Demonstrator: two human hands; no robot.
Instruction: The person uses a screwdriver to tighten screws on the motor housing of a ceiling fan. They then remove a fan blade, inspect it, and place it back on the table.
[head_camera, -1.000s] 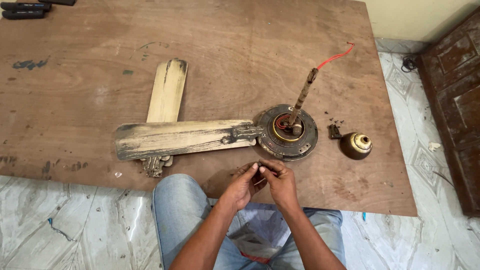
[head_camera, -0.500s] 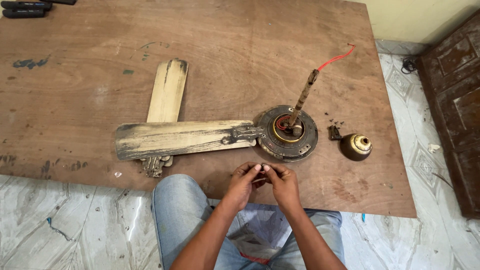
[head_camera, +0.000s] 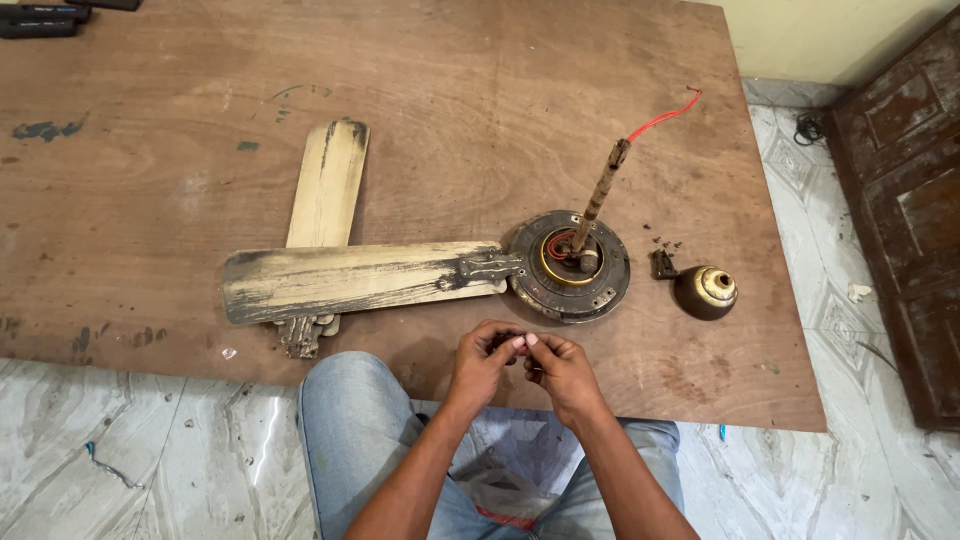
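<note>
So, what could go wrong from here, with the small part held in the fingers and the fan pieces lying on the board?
1. The left hand and right hand pinch a small dark part near the wooden board's edge; if dropped, it may fall to the tiled floor.
2. The loose small screws by the brass cup could be knocked away.
3. The red wire on the fan motor's rod could snag a sleeve or arm.

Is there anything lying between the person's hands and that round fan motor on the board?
Nothing visible does. The left hand and right hand meet over a small dark part, too small to identify, just in front of the fan motor; only bare wooden board shows between them. The attached blade lies off to the left.
</note>
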